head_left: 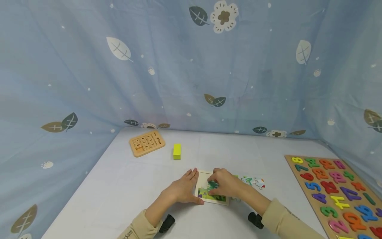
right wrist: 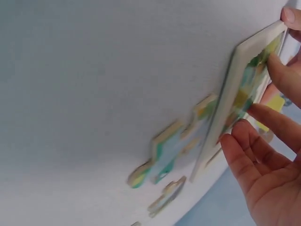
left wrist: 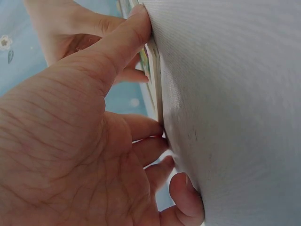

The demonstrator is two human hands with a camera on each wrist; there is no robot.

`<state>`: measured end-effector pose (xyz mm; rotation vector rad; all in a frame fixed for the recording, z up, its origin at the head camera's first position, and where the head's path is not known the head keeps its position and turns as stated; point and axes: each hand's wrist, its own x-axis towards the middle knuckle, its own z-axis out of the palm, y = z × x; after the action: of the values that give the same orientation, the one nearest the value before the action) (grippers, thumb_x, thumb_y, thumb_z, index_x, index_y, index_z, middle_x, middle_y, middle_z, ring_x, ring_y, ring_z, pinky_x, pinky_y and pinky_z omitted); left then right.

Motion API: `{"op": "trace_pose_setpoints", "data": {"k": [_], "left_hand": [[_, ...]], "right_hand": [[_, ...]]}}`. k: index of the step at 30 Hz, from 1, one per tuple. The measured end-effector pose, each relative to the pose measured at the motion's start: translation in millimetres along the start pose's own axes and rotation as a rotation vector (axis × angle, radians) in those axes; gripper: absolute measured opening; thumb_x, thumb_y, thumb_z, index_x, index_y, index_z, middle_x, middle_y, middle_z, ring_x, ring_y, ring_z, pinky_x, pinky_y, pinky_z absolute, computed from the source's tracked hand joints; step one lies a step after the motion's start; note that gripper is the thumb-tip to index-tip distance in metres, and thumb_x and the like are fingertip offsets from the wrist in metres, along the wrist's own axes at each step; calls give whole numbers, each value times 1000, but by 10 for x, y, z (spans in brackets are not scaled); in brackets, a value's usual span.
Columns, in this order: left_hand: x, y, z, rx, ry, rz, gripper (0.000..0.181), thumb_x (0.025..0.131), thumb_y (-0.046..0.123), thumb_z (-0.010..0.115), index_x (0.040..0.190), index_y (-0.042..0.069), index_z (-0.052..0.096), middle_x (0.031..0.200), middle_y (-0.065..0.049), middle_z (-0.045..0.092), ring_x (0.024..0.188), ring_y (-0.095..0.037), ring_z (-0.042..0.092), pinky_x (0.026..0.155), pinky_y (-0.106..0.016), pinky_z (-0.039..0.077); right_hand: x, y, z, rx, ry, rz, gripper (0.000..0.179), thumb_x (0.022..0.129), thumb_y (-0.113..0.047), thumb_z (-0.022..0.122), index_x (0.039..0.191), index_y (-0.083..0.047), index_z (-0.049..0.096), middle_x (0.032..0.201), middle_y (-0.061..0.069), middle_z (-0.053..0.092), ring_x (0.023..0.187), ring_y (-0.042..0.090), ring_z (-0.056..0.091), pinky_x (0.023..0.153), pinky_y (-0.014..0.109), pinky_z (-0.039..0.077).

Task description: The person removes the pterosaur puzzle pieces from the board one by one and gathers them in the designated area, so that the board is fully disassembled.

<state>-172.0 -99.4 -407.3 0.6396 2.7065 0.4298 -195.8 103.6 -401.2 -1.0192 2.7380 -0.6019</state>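
A light wooden puzzle tray (head_left: 206,173) lies on the white table, its lower part filled with green picture pieces. My left hand (head_left: 184,188) rests along its left side, fingers spread by the edge and thumb at the near corner; the left wrist view shows the thumb (left wrist: 127,40) lying on the rim. Over the tray, my right hand (head_left: 225,183) pinches a green jigsaw puzzle piece (head_left: 213,186) between thumb and fingers. In the right wrist view, the thumb and index fingertips touch the picture surface. Loose jigsaw pieces (right wrist: 165,147) lie just right of the tray.
A wooden number sliding puzzle (head_left: 147,143) lies at the back left, with a yellow block (head_left: 177,151) to its right. Along the right side is a large board (head_left: 301,172) of coloured numbers and signs. A blue patterned cloth (head_left: 179,66) hangs behind the table.
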Motion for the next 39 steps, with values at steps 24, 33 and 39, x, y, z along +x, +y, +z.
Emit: {"op": "trace_pose_setpoints", "data": {"k": [24,33,39], "left_hand": [[4,-9,27,1,8,3,105,76,56,74,152,3,24,161,-11,19,149,-29,19,108,-51,38],[9,-12,13,-6,8,-3,106,76,55,75,152,3,24,161,-11,19,149,-29,19,108,-52,39],[11,1,24,-6,7,-1,106,75,55,75,152,3,24,161,-11,19,149,-29,19,109,-51,38]], "right_hand": [[-31,12,72,130,88,77,38,72,-21,85,95,-4,60,81,-1,51,71,8,41,62,20,38],[-51,19,137,145,180,54,36,71,-20,86,91,-8,59,78,-4,49,69,5,40,60,19,36],[-91,8,182,146,244,55,34,70,-18,86,88,-8,59,76,-4,49,67,4,40,59,18,37]]}}
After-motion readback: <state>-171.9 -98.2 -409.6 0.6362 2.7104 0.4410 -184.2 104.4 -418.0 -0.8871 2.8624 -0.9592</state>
